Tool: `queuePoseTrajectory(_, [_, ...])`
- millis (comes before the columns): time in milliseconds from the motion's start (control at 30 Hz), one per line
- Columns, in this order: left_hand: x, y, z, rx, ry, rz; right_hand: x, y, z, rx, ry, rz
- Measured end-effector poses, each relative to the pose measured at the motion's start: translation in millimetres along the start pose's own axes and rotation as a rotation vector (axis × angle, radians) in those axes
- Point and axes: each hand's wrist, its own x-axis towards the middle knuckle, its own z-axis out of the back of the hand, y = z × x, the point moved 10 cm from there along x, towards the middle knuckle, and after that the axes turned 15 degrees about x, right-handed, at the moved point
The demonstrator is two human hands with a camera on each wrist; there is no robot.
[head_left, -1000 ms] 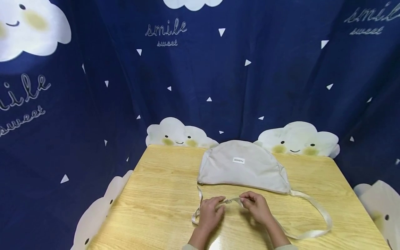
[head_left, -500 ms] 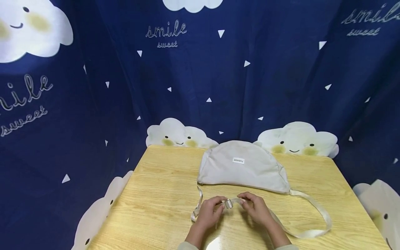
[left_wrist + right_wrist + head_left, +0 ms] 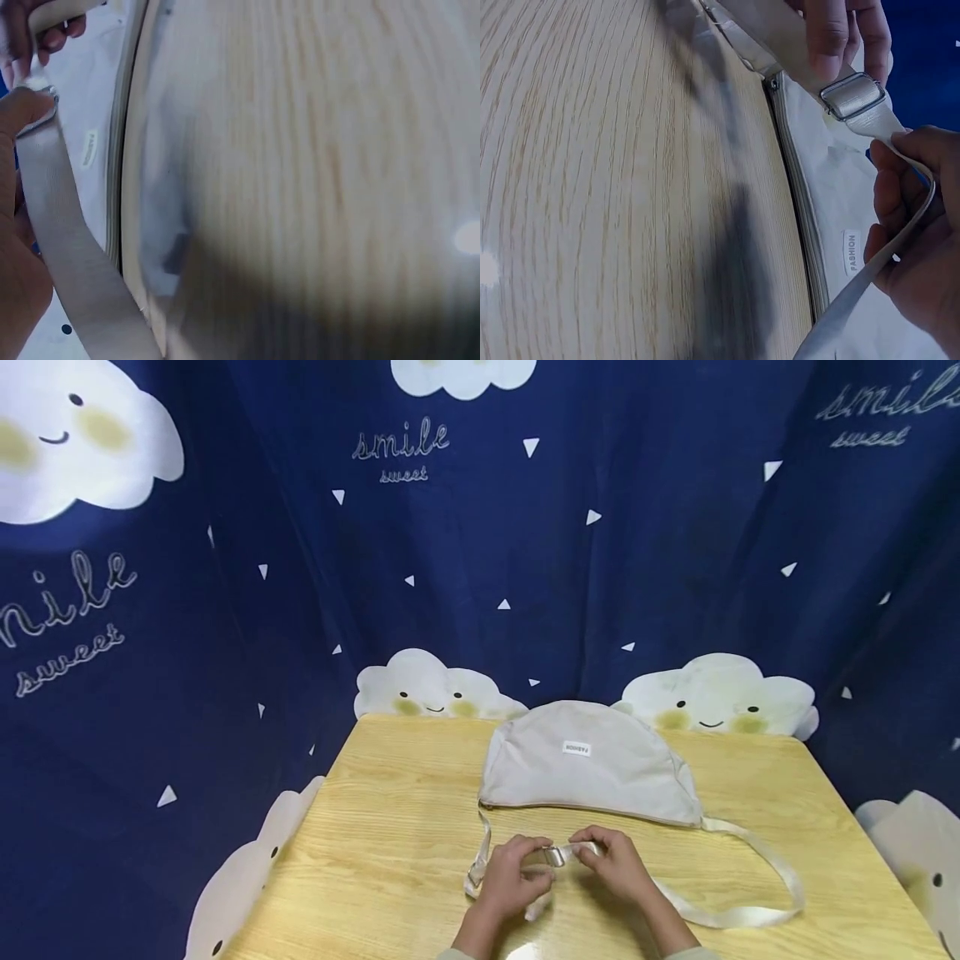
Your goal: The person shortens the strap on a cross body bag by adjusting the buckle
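A pale beige bag [image 3: 585, 764] with a "FASHION" label lies flat, its long strap [image 3: 750, 914] looping round on the near side. Part of that strap is lifted off the table between both hands. My left hand [image 3: 510, 881] pinches it beside a metal slider buckle [image 3: 853, 97], thumb against the frame in the left wrist view. Just right of the buckle, my right hand [image 3: 617, 864] pinches the strap between thumb and fingers. In the right wrist view the webbing [image 3: 881, 259] runs down past the right palm. A loose strap part hangs blurred below my left hand.
The bag rests on a wooden table [image 3: 397, 793] near its far edge. A second metal ring [image 3: 474, 875] on the strap lies left of my left hand. Behind the table hangs a dark blue curtain [image 3: 465, 552] with cloud prints.
Between the hands, the buckle has turned so its face shows. My left thumb and fingers have spread further apart, and a strap part now shows beneath them. The bag stays where it was.
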Motion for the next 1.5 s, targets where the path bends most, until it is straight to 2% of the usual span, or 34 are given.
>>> queuePoseTrajectory(200, [-4.7,-5.0,0.4,0.154,-0.087,0.004,-4,-5,2,0.104,-0.001,-0.076])
queuePoseTrajectory(367, [-7.1,-5.6,1.1,0.180,-0.114,0.007,-6,-7,0,0.178,0.003,-0.085])
queuePoseTrajectory(467, [-4.7,-4.0,-0.7,0.154,-0.085,0.017,-9,10,-2,0.200,0.007,-0.080])
queuePoseTrajectory(567, [-2.7,-2.3,-1.2,0.104,-0.075,0.022,-10,16,-3,0.211,0.031,-0.095])
queuePoseTrajectory(667, [-1.8,-3.4,-0.5,0.048,-0.081,-0.003,-9,5,1,0.193,0.057,-0.105])
queuePoseTrajectory(767, [-1.6,-4.5,-1.1,-0.006,-0.052,-0.019,-11,-8,4,0.152,0.096,-0.096])
queuePoseTrajectory(833, [-1.5,-3.7,-1.0,-0.022,-0.032,-0.015,-13,-8,5,0.131,0.122,-0.068])
queuePoseTrajectory(1000, [0.9,0.6,-2.5,-0.108,0.021,0.040,-13,-11,7,0.143,0.157,-0.052])
queuePoseTrajectory(1133, [-1.5,6.7,-9.0,-0.223,0.097,0.143,-13,-15,6,0.134,0.158,-0.062])
queuePoseTrajectory(1233, [-5.0,9.7,-12.5,-0.278,0.129,0.206,-15,-17,6,0.127,0.156,-0.067])
queuePoseTrajectory(1500, [-4.1,11.8,-11.7,-0.287,0.146,0.228,-15,-12,3,0.209,0.145,-0.043])
